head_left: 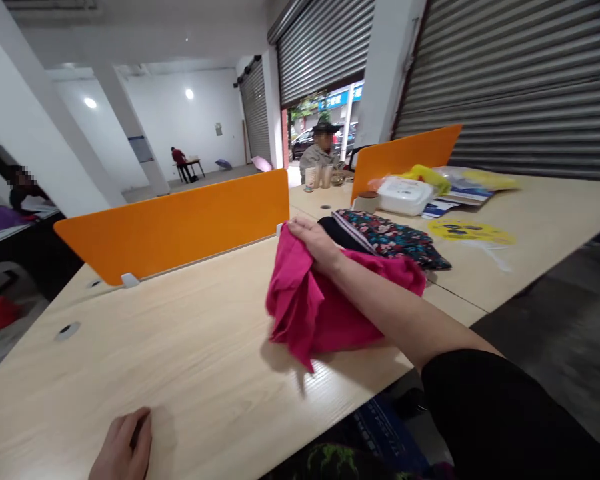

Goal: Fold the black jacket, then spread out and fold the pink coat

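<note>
My right hand point(314, 241) is closed on a bright pink cloth garment point(305, 300), pinching its upper edge. The garment hangs in loose folds, and part of it spreads over the table beneath my forearm. Just behind it lies a folded floral garment point(393, 233) with dark fabric and a striped edge beside it. At the lower left, my left hand point(123, 443) rests on the light wooden table point(195, 353) with fingers loosely bent, the thumb apart and nothing held. The pink garment's exact kind cannot be made out.
Orange dividers point(205, 220) stand along the table's middle. At the right are a white plastic container point(405, 195), a roll of tape point(366, 201), plastic bags and a yellow fan-like piece point(473, 232). A person in a hat point(324, 150) sits across, near several cups point(325, 177).
</note>
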Available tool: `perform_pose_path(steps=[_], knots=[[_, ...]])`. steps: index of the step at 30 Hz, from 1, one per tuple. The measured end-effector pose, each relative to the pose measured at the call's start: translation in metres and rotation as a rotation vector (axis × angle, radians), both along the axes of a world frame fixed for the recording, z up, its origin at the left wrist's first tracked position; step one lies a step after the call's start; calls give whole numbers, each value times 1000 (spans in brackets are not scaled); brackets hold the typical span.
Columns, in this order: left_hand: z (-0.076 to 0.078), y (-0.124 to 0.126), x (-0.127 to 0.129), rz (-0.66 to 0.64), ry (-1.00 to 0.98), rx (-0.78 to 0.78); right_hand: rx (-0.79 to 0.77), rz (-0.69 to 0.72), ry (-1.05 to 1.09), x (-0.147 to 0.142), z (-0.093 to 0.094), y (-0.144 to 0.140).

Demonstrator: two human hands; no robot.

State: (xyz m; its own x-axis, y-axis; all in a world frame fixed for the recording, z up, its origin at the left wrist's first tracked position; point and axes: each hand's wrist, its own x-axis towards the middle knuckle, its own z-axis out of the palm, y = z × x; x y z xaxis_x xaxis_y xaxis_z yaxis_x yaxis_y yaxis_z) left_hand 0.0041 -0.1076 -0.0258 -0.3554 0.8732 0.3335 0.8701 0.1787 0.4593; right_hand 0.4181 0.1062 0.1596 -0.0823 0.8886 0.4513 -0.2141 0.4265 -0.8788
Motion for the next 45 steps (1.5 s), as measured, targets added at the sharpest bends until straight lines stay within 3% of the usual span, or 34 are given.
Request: perform_pose_path(steps=[4, 7, 9, 11, 14, 18, 21, 24, 27, 29, 32, 34, 36, 38, 41, 43, 45], knots=[[13, -10, 16, -47, -10, 4, -330, 278, 51, -69, -60, 3], [20, -14, 25, -75, -68, 30, -504, 407, 5, -92, -104, 2], [23, -15, 28, -62, -107, 43, -507, 440, 8, -96, -124, 0], [24, -16, 30, -45, -135, 45, -452, 402, 27, -94, -134, -3], [26, -18, 34, -52, -132, 27, -344, 321, -100, -78, -130, -15], [26, -20, 40, -130, -50, -3, -88, 421, -561, -40, -116, -56], [25, -20, 43, -179, 20, 3, 126, 517, -948, -9, -122, -99], [24, -19, 44, -211, 40, 10, 313, 396, -1117, 12, -143, -126], [23, -22, 47, -181, -70, 31, 377, 176, -1084, 19, -156, -132], [25, -27, 53, -158, -249, 54, 375, 94, -1006, 20, -153, -132], [38, -32, 65, -189, -631, 103, 355, 106, -866, 18, -129, -135], [60, -29, 72, -226, -875, 166, 345, 120, -770, 15, -102, -134], [94, -15, 75, -246, -1037, 261, 324, 76, -690, 9, -71, -122], [136, 13, 73, -284, -1079, 361, 292, -61, -619, -2, -40, -92], [193, 66, 62, -481, -973, 558, 257, -399, -466, -21, -6, -19], [212, 95, 56, -563, -867, 609, 77, -581, -444, -26, 3, 31], [207, 107, 51, -496, -739, 577, -21, -640, -489, -23, -3, 64]])
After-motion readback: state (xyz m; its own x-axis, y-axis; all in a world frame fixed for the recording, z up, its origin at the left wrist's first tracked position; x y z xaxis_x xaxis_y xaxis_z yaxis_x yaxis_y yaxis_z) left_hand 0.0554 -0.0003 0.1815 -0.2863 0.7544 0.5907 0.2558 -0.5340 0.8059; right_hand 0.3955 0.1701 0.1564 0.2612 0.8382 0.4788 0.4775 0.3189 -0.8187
